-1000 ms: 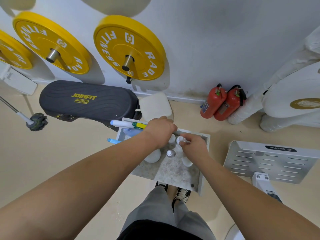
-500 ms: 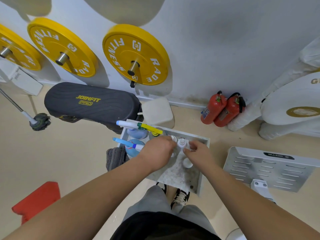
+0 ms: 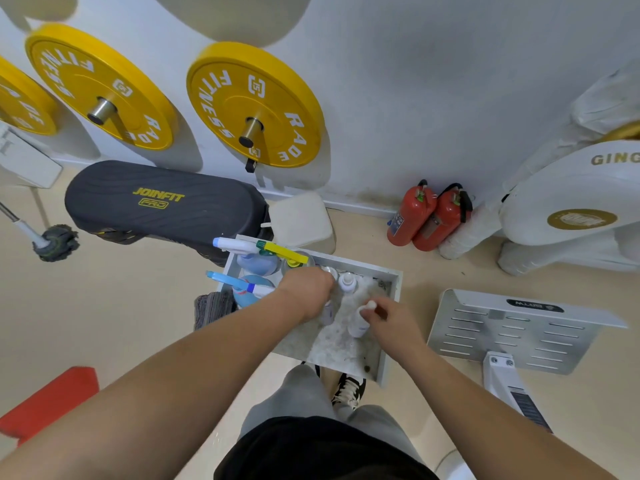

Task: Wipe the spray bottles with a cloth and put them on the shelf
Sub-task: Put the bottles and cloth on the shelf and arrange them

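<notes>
– Left hand first: knuckles up, fingers curled downward over the middle of the white box-shaped shelf, floor speckled grey. What's under it?
– Small pale-purple bottle, lower body only; top hidden beneath the hand. Fingertips hidden too. Cannot tell whether it grips or merely covers.
– Right hand?
– Thumb and fingertips pinched on the round cap of a small white plastic bottle, standing on the shelf floor just right of the purple one.
– Other bottles?
– Another small white upright bottle toward the shelf's far wall, free of both hands. Blurred pale cap beside the left knuckles, whatever is below it unseen. At the shelf's left end, three large ones: white-trigger blue spray bottle, yellow-and-green-trigger spray bottle with body mostly hidden, blue-trigger blue spray bottle. Labels unreadable.
– Cloth?
– Grey striped cloth bunched just outside the shelf's left wall, its right edge hidden by that wall.
</notes>
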Available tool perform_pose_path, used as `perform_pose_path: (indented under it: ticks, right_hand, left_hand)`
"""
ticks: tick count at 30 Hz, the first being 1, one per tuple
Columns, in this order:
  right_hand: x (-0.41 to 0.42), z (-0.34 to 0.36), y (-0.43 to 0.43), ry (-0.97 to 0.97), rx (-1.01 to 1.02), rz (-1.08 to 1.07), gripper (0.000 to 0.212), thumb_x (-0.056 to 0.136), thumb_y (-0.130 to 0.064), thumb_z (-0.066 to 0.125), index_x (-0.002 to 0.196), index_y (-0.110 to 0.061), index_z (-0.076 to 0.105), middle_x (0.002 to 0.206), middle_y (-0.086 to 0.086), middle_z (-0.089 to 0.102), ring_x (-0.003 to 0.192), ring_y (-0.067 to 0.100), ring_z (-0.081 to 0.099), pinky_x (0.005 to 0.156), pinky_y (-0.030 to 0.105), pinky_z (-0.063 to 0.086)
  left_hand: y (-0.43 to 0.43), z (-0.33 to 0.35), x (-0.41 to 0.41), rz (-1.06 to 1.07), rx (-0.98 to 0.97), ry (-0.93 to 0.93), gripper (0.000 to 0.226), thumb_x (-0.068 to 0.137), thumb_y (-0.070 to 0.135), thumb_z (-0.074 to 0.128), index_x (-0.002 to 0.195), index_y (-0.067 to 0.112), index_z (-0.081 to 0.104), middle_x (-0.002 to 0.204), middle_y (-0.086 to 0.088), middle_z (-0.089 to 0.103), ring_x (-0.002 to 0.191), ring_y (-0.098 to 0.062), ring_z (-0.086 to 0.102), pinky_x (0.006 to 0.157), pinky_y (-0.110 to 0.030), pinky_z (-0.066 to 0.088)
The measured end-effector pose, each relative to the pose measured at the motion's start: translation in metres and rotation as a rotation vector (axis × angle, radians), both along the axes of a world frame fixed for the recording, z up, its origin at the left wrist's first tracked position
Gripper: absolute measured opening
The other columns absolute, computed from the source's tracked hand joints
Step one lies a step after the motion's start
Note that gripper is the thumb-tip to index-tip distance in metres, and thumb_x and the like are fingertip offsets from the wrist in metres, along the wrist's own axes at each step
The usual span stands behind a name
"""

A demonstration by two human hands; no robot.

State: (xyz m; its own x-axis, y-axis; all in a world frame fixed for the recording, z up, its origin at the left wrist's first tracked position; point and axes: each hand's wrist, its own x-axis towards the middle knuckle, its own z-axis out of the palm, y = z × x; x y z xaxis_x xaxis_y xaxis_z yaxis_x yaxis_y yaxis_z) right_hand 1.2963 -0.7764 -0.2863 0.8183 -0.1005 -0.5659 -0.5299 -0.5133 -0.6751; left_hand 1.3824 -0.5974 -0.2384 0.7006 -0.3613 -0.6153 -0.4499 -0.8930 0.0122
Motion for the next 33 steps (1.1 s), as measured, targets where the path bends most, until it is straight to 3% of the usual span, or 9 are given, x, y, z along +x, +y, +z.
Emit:
perform_pose_path:
  ticks: [2, 8, 15, 21, 27, 33]
  right_hand:
    - [0.002, 0.003, -0.006, -0.024, 0.017, -0.020, 0.023, 0.100, -0.028, 0.065, 0.081, -0.017, 0.060, 0.068, -0.003, 0.052, 0.066, 0.016, 0.047, 0.059, 0.029, 0.036]
    - [0.010, 0.007, -0.016, -0.035, 0.133, -0.110, 0.029, 0.097, -0.033, 0.070, 0.094, -0.005, 0.066, 0.078, 0.003, 0.058, 0.070, 0.016, 0.050, 0.069, 0.034, 0.042]
    - [0.012, 0.006, -0.012, -0.026, 0.155, -0.128, 0.031, 0.095, -0.033, 0.072, 0.090, -0.003, 0.066, 0.076, 0.003, 0.058, 0.070, 0.016, 0.050, 0.070, 0.034, 0.042]
    - [0.011, 0.002, -0.009, -0.045, 0.158, -0.130, 0.030, 0.094, -0.034, 0.072, 0.089, -0.005, 0.068, 0.090, 0.020, 0.069, 0.072, 0.018, 0.056, 0.077, 0.046, 0.054]
    - [0.013, -0.005, -0.005, -0.019, 0.181, -0.169, 0.024, 0.093, -0.031, 0.074, 0.084, -0.010, 0.067, 0.079, 0.003, 0.065, 0.073, 0.018, 0.057, 0.084, 0.050, 0.056]
    - [0.010, -0.007, -0.003, 0.007, 0.231, -0.229, 0.024, 0.093, -0.029, 0.074, 0.084, -0.009, 0.066, 0.080, 0.001, 0.063, 0.075, 0.018, 0.056, 0.080, 0.044, 0.055]
  left_hand:
    - [0.007, 0.005, 0.009, 0.067, -0.076, 0.047, 0.023, 0.104, 0.019, 0.053, 0.118, 0.015, 0.072, 0.119, -0.012, 0.070, 0.109, -0.032, 0.067, 0.077, -0.034, 0.048]
    - [0.023, 0.013, 0.020, 0.160, -0.226, 0.150, 0.022, 0.095, 0.010, 0.055, 0.098, 0.015, 0.076, 0.103, -0.008, 0.074, 0.098, -0.031, 0.068, 0.085, -0.039, 0.059]
    - [0.017, 0.015, 0.013, 0.157, -0.277, 0.183, 0.030, 0.099, 0.011, 0.059, 0.123, 0.019, 0.075, 0.118, -0.001, 0.075, 0.108, -0.024, 0.067, 0.092, -0.030, 0.055]
    - [0.016, 0.012, 0.011, 0.170, -0.276, 0.186, 0.036, 0.096, 0.003, 0.058, 0.122, 0.019, 0.076, 0.121, 0.000, 0.075, 0.111, -0.023, 0.067, 0.095, -0.030, 0.054]
    - [0.010, 0.006, 0.007, 0.121, -0.169, 0.165, 0.041, 0.095, 0.004, 0.060, 0.128, 0.025, 0.073, 0.127, 0.002, 0.072, 0.115, -0.021, 0.066, 0.096, -0.032, 0.055]
    - [0.005, 0.000, 0.005, 0.031, 0.011, 0.122, 0.038, 0.099, 0.014, 0.062, 0.132, 0.030, 0.070, 0.132, -0.005, 0.065, 0.117, -0.029, 0.064, 0.087, -0.038, 0.055]
